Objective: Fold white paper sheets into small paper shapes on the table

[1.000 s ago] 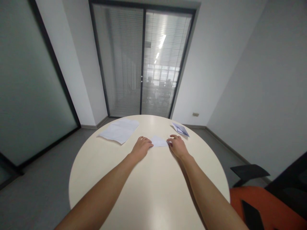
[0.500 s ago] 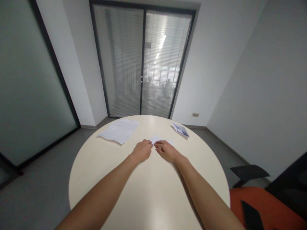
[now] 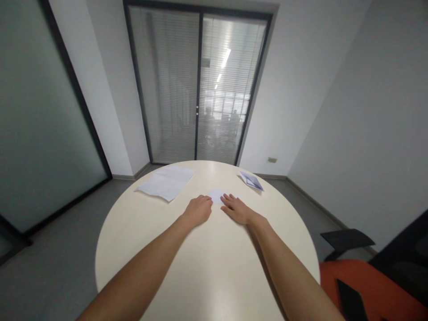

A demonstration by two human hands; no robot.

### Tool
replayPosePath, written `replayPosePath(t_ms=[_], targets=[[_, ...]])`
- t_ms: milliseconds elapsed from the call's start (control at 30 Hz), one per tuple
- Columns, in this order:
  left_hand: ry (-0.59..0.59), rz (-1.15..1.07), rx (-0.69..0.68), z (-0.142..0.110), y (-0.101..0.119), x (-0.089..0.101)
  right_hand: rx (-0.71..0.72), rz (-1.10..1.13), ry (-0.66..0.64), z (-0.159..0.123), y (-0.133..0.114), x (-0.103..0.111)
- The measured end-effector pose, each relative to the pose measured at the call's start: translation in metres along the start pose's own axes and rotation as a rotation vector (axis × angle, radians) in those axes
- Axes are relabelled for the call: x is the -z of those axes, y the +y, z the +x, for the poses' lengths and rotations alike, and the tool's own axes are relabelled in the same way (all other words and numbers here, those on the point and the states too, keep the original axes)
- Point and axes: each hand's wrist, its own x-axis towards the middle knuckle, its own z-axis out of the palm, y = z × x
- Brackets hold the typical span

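Observation:
A small piece of white paper lies on the round table between my hands, partly covered by them. My left hand is closed at its left edge, with the fingers curled together and the fingertips on the paper. On the right side, my right hand rests flat, its fingers stretched and a little apart over the paper's edge. Whether the paper is folded is too small to tell.
A larger creased white sheet lies at the table's far left. At the far right is a folded paper with a grey-blue print. An orange chair with black armrests stands right of the round table.
My right hand has shifted slightly right, away from the left, and its fingers have spread. More of the small paper shows between the hands. My left hand has hardly moved.

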Motion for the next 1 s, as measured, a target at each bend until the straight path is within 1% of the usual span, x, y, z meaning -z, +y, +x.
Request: replayPosePath(t_ms=[233, 433, 533, 633, 767, 833, 1000], targets=[[0.024, -0.009, 0.006, 0.002, -0.006, -0.008, -0.131, -0.033, -0.052, -0.001, -0.002, 0.003], [0.091, -0.069, -0.009, 0.004, -0.015, -0.013, -0.117, -0.055, -0.003, -0.001, -0.002, 0.003], [0.091, -0.078, -0.016, 0.004, -0.015, -0.012, -0.082, -0.094, 0.056, -0.004, -0.002, 0.005], [0.084, -0.071, -0.023, 0.004, -0.015, -0.012, -0.019, -0.147, 0.147, -0.005, -0.004, 0.008], [0.078, -0.069, -0.027, 0.004, -0.015, -0.011, 0.172, -0.163, 0.246, -0.001, -0.004, 0.007], [0.076, -0.065, -0.024, 0.004, -0.015, -0.012, 0.229, -0.133, 0.266, 0.001, -0.003, 0.005], [0.090, -0.048, -0.029, 0.005, -0.016, -0.014, 0.244, -0.077, 0.262, 0.002, -0.003, 0.000]])
